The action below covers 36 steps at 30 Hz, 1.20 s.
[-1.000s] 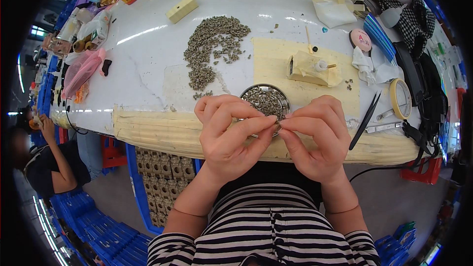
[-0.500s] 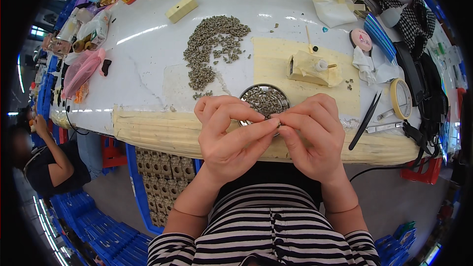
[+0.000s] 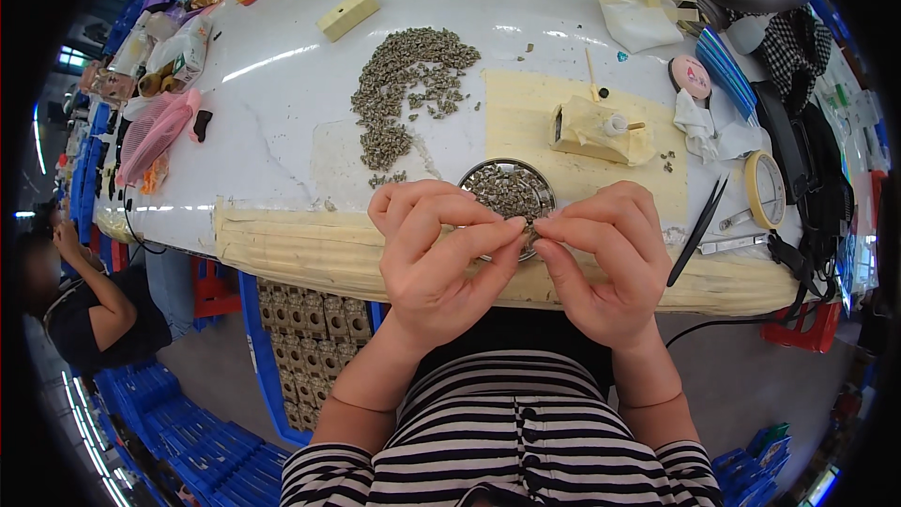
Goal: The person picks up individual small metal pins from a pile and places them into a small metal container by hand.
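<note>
My left hand (image 3: 441, 253) and my right hand (image 3: 605, 258) meet fingertip to fingertip over the near rim of a round metal dish (image 3: 554, 190). Thumb and forefinger are pinched together on each hand. Whatever sits between the tips is too small to make out. In the dish lie many small grey metal pieces (image 3: 507, 186), partly covered by my fingers. A larger curved pile of the same kind of pieces (image 3: 380, 89) is spread on the white table beyond my left hand. Black tweezers (image 3: 699, 230) lie to the right of my right hand.
A tape-wrapped block (image 3: 601, 131) stands on a cream sheet (image 3: 516, 99) beyond the dish. On the right are a tape roll (image 3: 764, 190) and a pink round case (image 3: 690, 77). A blue crate of metal parts (image 3: 314, 338) sits below the table edge. Another person (image 3: 99, 300) is at far left.
My fingertips have drawn slightly apart, the right hand shifting a little to the right. At far left, the other person's raised hand has moved slightly.
</note>
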{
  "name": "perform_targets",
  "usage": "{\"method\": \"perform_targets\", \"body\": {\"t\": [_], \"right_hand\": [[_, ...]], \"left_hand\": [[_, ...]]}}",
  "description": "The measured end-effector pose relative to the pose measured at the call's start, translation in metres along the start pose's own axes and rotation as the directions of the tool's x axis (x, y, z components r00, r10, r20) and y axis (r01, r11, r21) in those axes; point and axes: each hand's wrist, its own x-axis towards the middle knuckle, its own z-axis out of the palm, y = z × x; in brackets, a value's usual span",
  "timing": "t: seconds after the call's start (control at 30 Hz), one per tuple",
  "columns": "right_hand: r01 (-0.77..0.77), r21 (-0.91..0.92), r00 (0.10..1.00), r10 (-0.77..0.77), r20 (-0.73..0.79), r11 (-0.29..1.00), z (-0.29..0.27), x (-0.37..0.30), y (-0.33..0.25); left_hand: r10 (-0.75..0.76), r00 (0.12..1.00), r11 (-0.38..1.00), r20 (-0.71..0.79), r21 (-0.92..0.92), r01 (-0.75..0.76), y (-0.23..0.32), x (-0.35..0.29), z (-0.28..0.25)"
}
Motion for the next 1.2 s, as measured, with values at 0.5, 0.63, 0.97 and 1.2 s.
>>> {"method": "perform_targets", "body": {"t": [0.5,0.63,0.97,1.2], "right_hand": [[-0.043,-0.002,0.996,0.043,0.084,0.999,0.0017,-0.0003,0.0],[-0.046,-0.001,0.993,0.046,0.107,0.999,0.0016,-0.0005,0.0003],[-0.088,0.007,0.992,0.087,0.089,0.996,0.0009,0.0013,-0.0019],[0.009,-0.036,0.994,-0.005,0.106,0.999,0.0021,0.0018,0.0008]], "left_hand": [[-0.016,1.0,1.0,0.0,-0.015,0.016,-0.0001,0.0001,-0.0014],[-0.014,1.0,1.0,-0.01,-0.019,0.014,-0.0007,0.0,-0.0004],[0.004,1.0,1.0,0.017,-0.013,-0.004,-0.0013,0.0002,-0.0023],[0.018,1.0,1.0,0.004,-0.011,-0.018,-0.0029,0.0006,-0.0029]]}}
